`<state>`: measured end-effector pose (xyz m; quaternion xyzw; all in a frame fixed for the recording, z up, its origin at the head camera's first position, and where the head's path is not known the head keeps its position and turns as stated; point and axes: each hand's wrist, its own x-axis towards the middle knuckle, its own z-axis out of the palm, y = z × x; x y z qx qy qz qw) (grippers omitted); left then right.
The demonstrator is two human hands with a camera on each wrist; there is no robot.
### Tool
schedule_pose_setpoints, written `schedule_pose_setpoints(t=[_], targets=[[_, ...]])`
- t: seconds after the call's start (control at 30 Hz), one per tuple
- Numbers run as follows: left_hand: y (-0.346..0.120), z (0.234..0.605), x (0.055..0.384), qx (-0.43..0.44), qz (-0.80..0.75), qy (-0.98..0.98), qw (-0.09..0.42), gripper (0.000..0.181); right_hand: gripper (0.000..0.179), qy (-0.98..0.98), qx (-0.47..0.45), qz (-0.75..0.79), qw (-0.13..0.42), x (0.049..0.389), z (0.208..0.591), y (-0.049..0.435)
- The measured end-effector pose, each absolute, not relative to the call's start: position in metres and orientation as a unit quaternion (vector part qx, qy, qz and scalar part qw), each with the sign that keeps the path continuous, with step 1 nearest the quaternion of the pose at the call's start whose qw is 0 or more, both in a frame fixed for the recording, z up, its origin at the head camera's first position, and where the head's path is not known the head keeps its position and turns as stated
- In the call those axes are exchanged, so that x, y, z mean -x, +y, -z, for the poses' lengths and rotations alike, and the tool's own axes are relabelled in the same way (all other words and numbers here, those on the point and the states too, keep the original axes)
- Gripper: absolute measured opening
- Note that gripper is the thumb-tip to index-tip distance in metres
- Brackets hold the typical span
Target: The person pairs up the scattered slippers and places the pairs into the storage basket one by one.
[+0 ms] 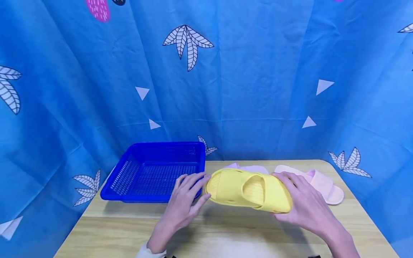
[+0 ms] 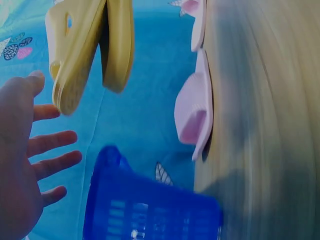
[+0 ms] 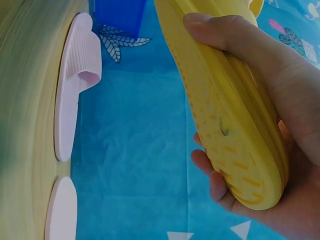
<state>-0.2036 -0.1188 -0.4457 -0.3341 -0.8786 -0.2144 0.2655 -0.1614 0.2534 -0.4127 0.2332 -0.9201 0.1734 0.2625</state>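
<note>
A pair of yellow slippers point(image 1: 230, 187) is held up off the table, one lying behind the other; both show in the left wrist view. My right hand point(image 1: 304, 206) grips them at one end, its thumb on one side of the sole point(image 3: 235, 160) and its fingers curled round the other. At the opposite end, my left hand point(image 1: 187, 199) has its fingers spread and loosely extended, fingertips right by the slipper's edge. In the left wrist view the left palm point(image 2: 20, 165) holds nothing. Part of the pink slippers is hidden behind the yellow pair.
A blue plastic basket point(image 1: 120, 196) stands on the left of the wooden table point(image 1: 135, 229). At the back right lie two pink slippers, one pale pink point(image 1: 322, 182) and one lilac-pink point(image 1: 255, 168). A blue patterned curtain point(image 1: 258, 89) hangs behind.
</note>
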Motion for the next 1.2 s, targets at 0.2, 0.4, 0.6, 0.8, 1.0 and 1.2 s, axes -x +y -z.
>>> schedule_pose_setpoints(t=[0.2, 0.4, 0.6, 0.8, 1.0, 1.2], targets=[[-0.142, 0.451, 0.198, 0.309, 0.212, -0.884, 0.280, 0.044, 0.109, -0.921, -0.226, -0.176, 0.263, 0.159, 0.414, 0.257], [-0.166, 0.458, 0.193, 0.271, 0.197, -0.892, 0.303, 0.035, 0.112, -0.918, -0.229, -0.186, 0.266, 0.160, 0.415, 0.261], [-0.189, 0.460, 0.192, 0.246, 0.181, -0.901, 0.310, 0.032, 0.114, -0.912, -0.233, -0.188, 0.282, 0.164, 0.413, 0.266], [-0.212, 0.463, 0.191, 0.231, 0.163, -0.903, 0.324, 0.031, 0.116, -0.910, -0.231, -0.191, 0.285, 0.165, 0.413, 0.268], [-0.235, 0.475, 0.190, 0.212, 0.148, -0.902, 0.347, 0.029, 0.116, -0.908, -0.234, -0.189, 0.290, 0.167, 0.413, 0.266], [-0.252, 0.482, 0.189, 0.189, 0.140, -0.907, 0.349, 0.029, 0.112, -0.911, -0.229, -0.193, 0.283, 0.165, 0.413, 0.266]])
